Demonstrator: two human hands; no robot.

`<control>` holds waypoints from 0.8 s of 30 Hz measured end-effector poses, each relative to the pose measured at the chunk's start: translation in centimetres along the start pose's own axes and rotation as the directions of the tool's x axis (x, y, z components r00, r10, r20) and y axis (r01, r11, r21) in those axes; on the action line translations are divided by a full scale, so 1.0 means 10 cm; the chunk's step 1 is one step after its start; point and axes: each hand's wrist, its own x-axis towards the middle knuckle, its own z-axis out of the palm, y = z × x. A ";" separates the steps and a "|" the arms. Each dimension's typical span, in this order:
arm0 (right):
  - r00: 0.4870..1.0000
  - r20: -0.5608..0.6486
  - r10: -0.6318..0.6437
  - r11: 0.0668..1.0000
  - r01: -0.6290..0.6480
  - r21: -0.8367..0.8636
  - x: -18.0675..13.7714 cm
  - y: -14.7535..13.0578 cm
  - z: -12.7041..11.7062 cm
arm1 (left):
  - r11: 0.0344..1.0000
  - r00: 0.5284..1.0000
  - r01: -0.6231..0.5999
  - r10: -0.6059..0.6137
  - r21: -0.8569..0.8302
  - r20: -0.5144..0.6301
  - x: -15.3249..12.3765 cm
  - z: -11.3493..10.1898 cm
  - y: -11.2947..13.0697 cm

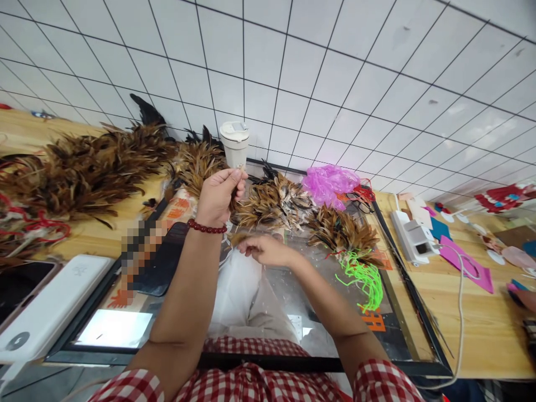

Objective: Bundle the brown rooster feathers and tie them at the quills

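My left hand (221, 192), with a red bead bracelet (207, 226) at the wrist, is raised in front of a white lidded cup (235, 146). Its thumb and fingers are pinched together; whatever is between them is too small to make out. Lower and to the right, my right hand (268, 249) has its fingers bent and closed at a small tan-brown feather (238, 239). Behind both hands lies a bunch of brown feathers (268, 204). Another bunch (341, 229) lies farther right, next to bright green strings (362, 282).
A black-framed glass panel (419, 312) lies under my arms. At left are a large feather heap (96, 167), a dark phone (161, 259) and a white power bank (58, 304). A pink plastic bag (330, 184) is at back; a white power strip (412, 237) with cable stands right.
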 end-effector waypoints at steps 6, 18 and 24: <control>0.906 -0.392 0.161 0.987 -0.146 0.066 0.22 0.38 -0.04 | 1.000 1.000 0.019 -0.019 -0.013 0.021 -0.01 0.04 -0.02; 0.890 -0.409 0.203 0.978 -0.159 0.137 -0.32 0.09 -0.79 | 0.999 0.999 0.038 -0.038 0.002 0.019 0.01 0.06 -0.11; 0.803 -0.573 0.165 0.840 -0.419 -0.346 -0.65 0.13 -1.07 | 0.996 0.997 0.081 -0.081 0.039 0.000 0.06 0.14 -0.49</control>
